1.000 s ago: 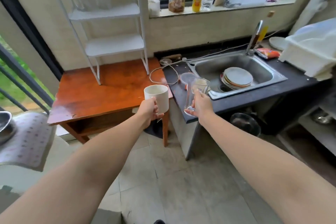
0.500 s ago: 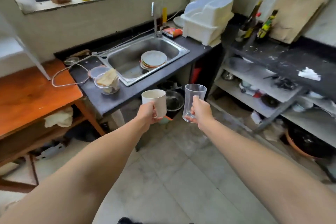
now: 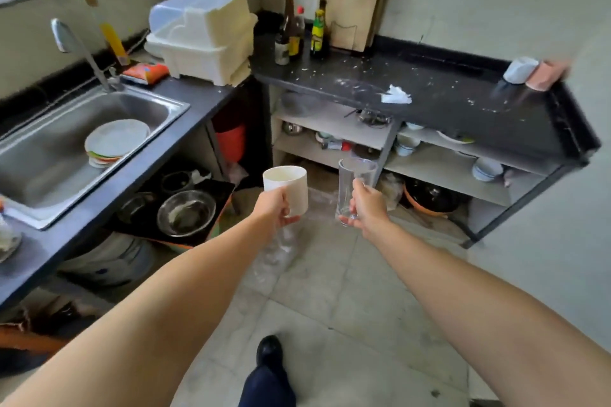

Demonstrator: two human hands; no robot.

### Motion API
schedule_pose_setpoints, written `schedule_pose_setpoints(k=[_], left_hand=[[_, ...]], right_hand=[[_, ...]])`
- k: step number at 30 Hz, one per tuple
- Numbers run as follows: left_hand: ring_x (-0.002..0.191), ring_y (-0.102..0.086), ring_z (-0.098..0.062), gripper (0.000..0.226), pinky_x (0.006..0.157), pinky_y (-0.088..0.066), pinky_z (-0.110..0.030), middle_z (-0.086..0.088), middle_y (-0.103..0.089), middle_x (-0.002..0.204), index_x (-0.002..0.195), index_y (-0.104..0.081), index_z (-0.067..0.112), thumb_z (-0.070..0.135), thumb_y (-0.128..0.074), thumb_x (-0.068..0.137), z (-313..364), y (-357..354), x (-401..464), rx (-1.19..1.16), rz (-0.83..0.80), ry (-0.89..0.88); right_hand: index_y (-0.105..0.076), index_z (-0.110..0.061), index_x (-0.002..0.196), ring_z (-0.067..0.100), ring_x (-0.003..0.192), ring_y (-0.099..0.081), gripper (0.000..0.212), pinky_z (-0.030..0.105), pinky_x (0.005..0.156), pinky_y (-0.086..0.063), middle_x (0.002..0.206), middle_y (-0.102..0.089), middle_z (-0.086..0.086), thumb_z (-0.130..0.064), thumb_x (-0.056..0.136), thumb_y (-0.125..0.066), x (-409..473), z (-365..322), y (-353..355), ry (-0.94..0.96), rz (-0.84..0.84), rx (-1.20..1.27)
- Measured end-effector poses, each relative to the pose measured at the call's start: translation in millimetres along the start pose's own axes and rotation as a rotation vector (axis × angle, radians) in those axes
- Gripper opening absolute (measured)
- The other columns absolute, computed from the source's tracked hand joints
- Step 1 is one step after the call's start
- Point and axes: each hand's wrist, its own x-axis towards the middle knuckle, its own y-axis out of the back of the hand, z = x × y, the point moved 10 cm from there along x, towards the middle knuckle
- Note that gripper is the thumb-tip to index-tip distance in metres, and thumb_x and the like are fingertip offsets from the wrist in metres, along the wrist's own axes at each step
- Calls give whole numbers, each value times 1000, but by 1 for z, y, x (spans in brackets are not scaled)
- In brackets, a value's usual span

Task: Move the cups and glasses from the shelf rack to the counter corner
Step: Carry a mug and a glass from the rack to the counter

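A: Counter (image 3: 429, 89) ahead, well apart from you. Status?

B: Your left hand (image 3: 276, 205) grips the white cup (image 3: 287, 187); your right hand (image 3: 367, 208) grips the clear glass (image 3: 353, 182) low. Glass likely fragile, slippery; hold mid-wall.

Both forearms (image 3: 185, 301) are bare, with no sleeves, watch or rings visible on the hands (image 3: 274, 205). Below, one leg wears dark navy trousers (image 3: 266, 387) and a black shoe (image 3: 269, 349).
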Motion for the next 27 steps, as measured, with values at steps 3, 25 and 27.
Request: schedule_pose_setpoints(k=[3,25,27], left_hand=[[51,-29,-12,26,61,-52,-36,-1,-29,63,113,-48,10,5,-36,90,11,-50,26,43,-81,13],[55,-34,-13,10,82,-55,-46,-3,-30,66,90,-48,10,11,-39,95,136,-365,230,305,-430,77],[54,-32,-13,14,77,-55,-45,-2,-29,64,82,-46,11,11,-39,95,145,-395,249,312,-434,64]], right_hand=[[-50,-17,71,13,53,-38,31,40,65,-57,62,-37,1,-35,96,-43,37,-15,27,-1,56,36],[-52,-16,80,14,57,-40,23,37,65,-59,64,-39,3,-30,95,-42,279,-181,170,27,393,220],[-54,-14,88,15,56,-41,22,38,65,-59,63,-40,3,-31,96,-42,309,-196,184,27,397,227]])
